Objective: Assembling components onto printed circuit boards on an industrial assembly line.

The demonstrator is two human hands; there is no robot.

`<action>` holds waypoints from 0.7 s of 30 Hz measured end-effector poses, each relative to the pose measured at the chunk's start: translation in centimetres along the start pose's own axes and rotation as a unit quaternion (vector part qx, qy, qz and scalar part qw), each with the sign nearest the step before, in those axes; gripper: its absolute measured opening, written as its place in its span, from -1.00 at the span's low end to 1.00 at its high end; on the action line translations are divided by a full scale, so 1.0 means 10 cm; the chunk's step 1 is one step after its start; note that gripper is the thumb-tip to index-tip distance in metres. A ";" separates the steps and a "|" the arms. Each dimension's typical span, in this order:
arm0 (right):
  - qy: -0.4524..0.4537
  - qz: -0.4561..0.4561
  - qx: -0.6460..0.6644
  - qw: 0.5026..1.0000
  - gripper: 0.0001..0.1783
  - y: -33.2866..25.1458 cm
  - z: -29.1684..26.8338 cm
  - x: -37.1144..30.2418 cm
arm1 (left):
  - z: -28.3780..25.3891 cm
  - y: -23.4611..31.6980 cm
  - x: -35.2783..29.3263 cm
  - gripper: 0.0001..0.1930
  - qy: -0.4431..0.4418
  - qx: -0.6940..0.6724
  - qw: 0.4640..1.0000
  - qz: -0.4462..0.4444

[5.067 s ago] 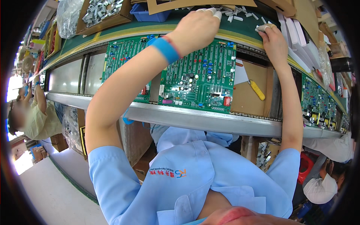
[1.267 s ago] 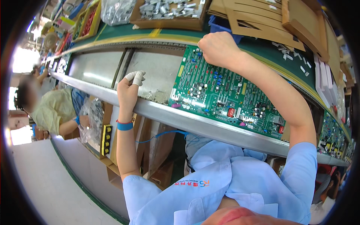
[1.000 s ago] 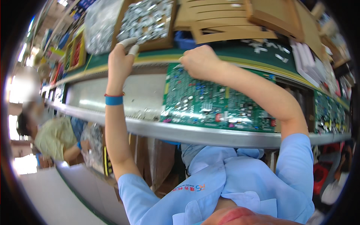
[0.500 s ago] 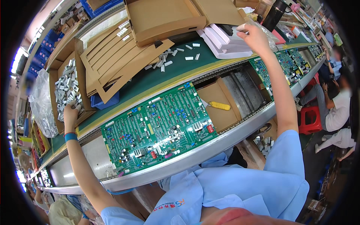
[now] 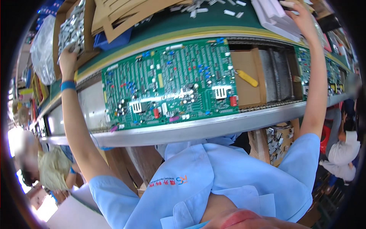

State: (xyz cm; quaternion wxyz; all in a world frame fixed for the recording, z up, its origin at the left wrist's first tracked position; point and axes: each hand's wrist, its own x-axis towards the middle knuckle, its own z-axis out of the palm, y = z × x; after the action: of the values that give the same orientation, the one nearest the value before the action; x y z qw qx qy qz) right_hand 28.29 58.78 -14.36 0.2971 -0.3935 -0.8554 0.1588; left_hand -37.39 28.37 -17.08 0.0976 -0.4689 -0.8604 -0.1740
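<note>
My left hand (image 5: 69, 57) reaches into a cardboard box (image 5: 90, 26) of small grey metal pieces (image 5: 72, 30) at the upper left. Its fingers curl down among the pieces; whatever they pinch is hidden. At the upper right, my right hand (image 5: 303, 22) is over a stack of white slabs (image 5: 272, 17), thumb and forefinger apart, with pale covers on the fingertips. I see nothing between them. A large green circuit board (image 5: 152, 82), filled with components, lies across the conveyor rails in front of me, touched by neither hand.
A yellow-handled tool (image 5: 248, 78) lies on cardboard right of the board. More circuit boards (image 5: 305, 68) follow along the line. Loose grey pieces (image 5: 229, 12), cut cardboard (image 5: 126, 15) and a blue bin (image 5: 110, 40) occupy the green bench. The metal rail (image 5: 183, 129) runs before my body.
The view has tilted down and nearer, so the bench sits higher in the picture. My left hand stays at the box of pieces, and my right hand stays by the white stack.
</note>
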 end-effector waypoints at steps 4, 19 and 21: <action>-0.018 -0.118 -0.058 0.991 -0.55 0.53 0.04 0.13 | -0.04 -0.03 -0.04 -0.61 -0.004 0.052 0.998 -0.030; -0.155 -0.177 0.149 0.960 -0.69 -2.41 0.87 -1.13 | -0.74 0.63 -0.78 -0.64 0.116 -0.081 0.990 -0.021; -0.193 -0.235 0.165 0.938 -0.62 -2.57 1.06 -1.24 | -0.87 1.22 -1.08 -0.79 0.084 -0.286 0.954 0.039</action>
State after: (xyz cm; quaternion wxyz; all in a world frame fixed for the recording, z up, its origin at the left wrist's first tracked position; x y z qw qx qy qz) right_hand 13.06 32.46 -14.34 0.2159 -0.0891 -0.9262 0.2961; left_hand -21.22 22.71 -10.09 0.0381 -0.4941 -0.7444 -0.4475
